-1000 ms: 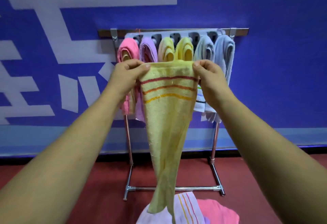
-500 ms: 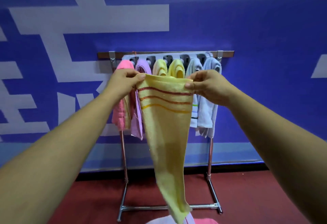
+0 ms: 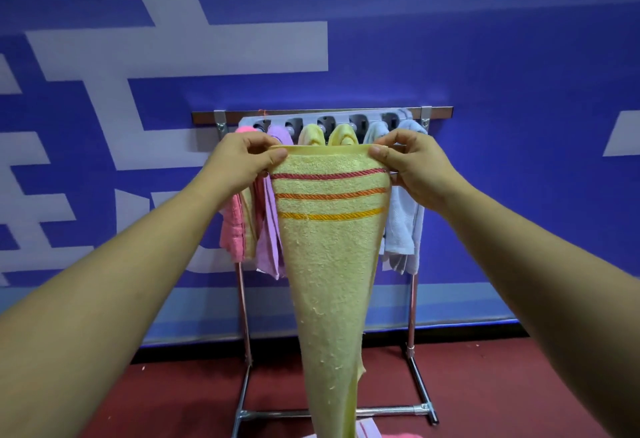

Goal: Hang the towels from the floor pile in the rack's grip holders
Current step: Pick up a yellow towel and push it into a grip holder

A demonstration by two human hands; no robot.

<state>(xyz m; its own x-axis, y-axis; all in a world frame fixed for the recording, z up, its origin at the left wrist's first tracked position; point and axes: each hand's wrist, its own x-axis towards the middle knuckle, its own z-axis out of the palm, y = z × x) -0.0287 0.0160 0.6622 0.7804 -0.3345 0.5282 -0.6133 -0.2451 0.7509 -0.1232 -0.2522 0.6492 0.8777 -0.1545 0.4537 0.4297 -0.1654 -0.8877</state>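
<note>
Holds the yellow striped towel (image 3: 329, 257) spread by its top hem just in front of the rack (image 3: 440, 112), left hand (image 3: 242, 160) and right hand (image 3: 415, 167) each pinching a corner between thumb and fingers. Seems to face a row of grip holders (image 3: 327, 123) already stuffed; risks knocking a hung towel (image 3: 403, 223) loose when pushing in. May also drag the long tail across the floor pile (image 3: 370, 430). Leaves free room either side of the rack; hardly any between holders.
</note>
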